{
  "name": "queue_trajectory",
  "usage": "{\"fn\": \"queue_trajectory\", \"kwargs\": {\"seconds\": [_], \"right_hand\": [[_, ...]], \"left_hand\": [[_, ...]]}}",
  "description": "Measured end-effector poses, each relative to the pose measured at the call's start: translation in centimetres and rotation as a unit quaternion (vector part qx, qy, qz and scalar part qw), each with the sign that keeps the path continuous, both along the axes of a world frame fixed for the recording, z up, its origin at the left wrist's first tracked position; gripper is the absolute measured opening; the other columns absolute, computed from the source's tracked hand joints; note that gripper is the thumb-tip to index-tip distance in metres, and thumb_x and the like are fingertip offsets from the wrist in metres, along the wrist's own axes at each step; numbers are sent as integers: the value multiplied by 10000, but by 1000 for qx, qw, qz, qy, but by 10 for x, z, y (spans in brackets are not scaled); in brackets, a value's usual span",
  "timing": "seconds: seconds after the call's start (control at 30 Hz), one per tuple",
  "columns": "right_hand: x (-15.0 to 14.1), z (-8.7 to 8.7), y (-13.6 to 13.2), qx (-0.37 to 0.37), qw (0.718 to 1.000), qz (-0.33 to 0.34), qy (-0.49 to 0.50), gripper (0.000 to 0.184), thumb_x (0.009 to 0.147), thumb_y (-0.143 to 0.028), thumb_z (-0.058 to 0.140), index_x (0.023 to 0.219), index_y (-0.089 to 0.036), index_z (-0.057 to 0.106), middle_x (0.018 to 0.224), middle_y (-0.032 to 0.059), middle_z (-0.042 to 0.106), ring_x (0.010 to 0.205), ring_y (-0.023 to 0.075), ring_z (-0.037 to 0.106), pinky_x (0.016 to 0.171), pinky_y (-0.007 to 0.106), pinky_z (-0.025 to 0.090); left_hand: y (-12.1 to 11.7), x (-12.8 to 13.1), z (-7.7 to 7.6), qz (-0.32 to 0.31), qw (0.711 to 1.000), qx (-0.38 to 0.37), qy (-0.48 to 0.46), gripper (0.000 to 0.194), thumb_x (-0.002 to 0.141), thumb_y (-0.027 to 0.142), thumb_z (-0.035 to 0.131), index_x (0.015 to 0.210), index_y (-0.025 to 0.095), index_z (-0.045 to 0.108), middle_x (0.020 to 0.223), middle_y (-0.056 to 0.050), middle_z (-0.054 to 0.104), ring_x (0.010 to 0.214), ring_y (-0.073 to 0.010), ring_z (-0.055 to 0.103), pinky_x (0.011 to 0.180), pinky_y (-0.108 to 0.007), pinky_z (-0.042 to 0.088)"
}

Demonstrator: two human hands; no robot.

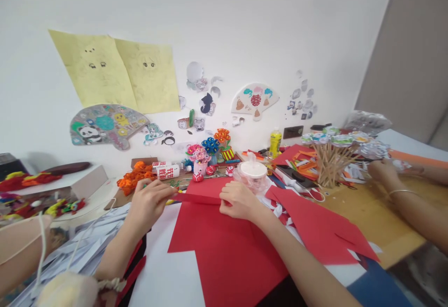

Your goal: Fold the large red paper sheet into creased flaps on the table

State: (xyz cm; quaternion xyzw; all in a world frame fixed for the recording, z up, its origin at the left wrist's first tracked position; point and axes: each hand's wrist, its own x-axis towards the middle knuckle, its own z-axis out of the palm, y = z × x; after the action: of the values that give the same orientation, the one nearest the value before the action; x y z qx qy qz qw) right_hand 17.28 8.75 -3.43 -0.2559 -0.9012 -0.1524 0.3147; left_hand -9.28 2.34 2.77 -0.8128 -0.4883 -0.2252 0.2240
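Note:
A narrow piece of red paper [201,198], folded or bent along its length, stretches between my two hands above the table. My left hand [150,202] pinches its left end, fingers closed. At the other end my right hand [241,200] grips it with curled fingers. Beneath lies a large red sheet [227,255] with a notch in its left edge, partly over white paper [171,265]. I cannot tell whether the held strip is part of this sheet. Another red sheet [318,227] lies to the right of my right forearm.
A lidded white cup [252,170] in plastic stands just beyond my right hand. Behind are bead flowers [210,145] and a yellow bottle [275,143]. Wooden sticks [329,167] stand bundled at the right, near another person's hand [383,172]. White paper strips [84,241] pile up left.

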Motion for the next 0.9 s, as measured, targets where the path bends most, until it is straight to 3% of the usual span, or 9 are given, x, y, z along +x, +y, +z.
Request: {"fn": "queue_trajectory", "kwargs": {"seconds": [0.17, 0.27, 0.33, 0.43, 0.5, 0.6, 0.67, 0.8, 0.9], "right_hand": [[13, 0, 8, -36, 996, -62, 46, 133, 663, -120, 515, 539, -167, 501, 571, 6, 551, 567, 127, 454, 559, 256, 267], [12, 1, 8, -87, 985, -63, 135, 129, 703, -105, 498, 602, -165, 550, 619, 14, 580, 607, 139, 494, 590, 249, 325], [8, 4, 5, -132, 966, -29, 222, 120, 755, -128, 485, 757, -163, 600, 729, 31, 617, 682, 152, 537, 644, 259, 379], [3, 10, -2, -213, 920, 54, 325, 258, 812, -204, 489, 1054, -176, 574, 940, 62, 634, 841, 171, 575, 776, 308, 427], [1, 15, -5, -278, 882, 111, 364, 281, 870, -273, 432, 1104, -196, 568, 1011, 68, 631, 937, 179, 574, 846, 332, 422], [1, 19, -8, -368, 819, 174, 406, 367, 924, -380, 313, 1055, -208, 610, 1015, 67, 641, 970, 187, 578, 841, 336, 440], [0, 20, -7, -401, 793, 198, 414, 345, 883, -434, 411, 1034, -203, 618, 996, 63, 646, 922, 193, 595, 800, 325, 461], [-4, 14, -4, -421, 774, 194, 431, 283, 775, -435, 586, 865, -173, 646, 804, 27, 658, 742, 173, 602, 658, 277, 473], [-6, 8, 1, -382, 798, 142, 444, 280, 772, -420, 585, 682, -160, 636, 646, 2, 621, 600, 143, 546, 544, 246, 430]], "left_hand": [[0, -24, 2, 31, 997, 43, -57, 255, 857, 253, 432, 847, 233, 686, 850, -27, 721, 791, -193, 618, 786, -374, 328], [-1, -25, 5, 35, 994, 54, -88, 264, 860, 292, 432, 842, 216, 684, 822, -31, 721, 752, -193, 626, 742, -362, 359], [-2, -21, 5, 31, 994, 52, -94, 270, 855, 316, 437, 827, 218, 687, 796, -25, 719, 725, -190, 624, 718, -354, 370], [-2, -11, 5, 29, 993, 51, -103, 282, 849, 335, 434, 819, 223, 690, 778, -21, 716, 705, -184, 614, 706, -347, 382], [-3, -6, 5, 35, 992, 51, -114, 291, 849, 338, 428, 819, 219, 692, 754, -24, 709, 682, -179, 605, 694, -342, 388], [-3, -2, 4, 40, 990, 46, -128, 299, 850, 352, 425, 815, 216, 689, 707, -20, 694, 648, -171, 591, 678, -334, 395], [-3, 0, 4, 40, 989, 47, -138, 300, 852, 362, 425, 819, 216, 685, 687, -13, 687, 636, -167, 585, 678, -329, 397], [-3, 1, 4, 35, 992, 27, -116, 276, 856, 367, 440, 829, 223, 673, 744, -7, 703, 679, -167, 600, 713, -330, 388], [-3, 4, 4, 47, 998, 21, -34, 244, 850, 358, 472, 1002, 252, 631, 967, -24, 698, 861, -216, 601, 754, -360, 361]]}}
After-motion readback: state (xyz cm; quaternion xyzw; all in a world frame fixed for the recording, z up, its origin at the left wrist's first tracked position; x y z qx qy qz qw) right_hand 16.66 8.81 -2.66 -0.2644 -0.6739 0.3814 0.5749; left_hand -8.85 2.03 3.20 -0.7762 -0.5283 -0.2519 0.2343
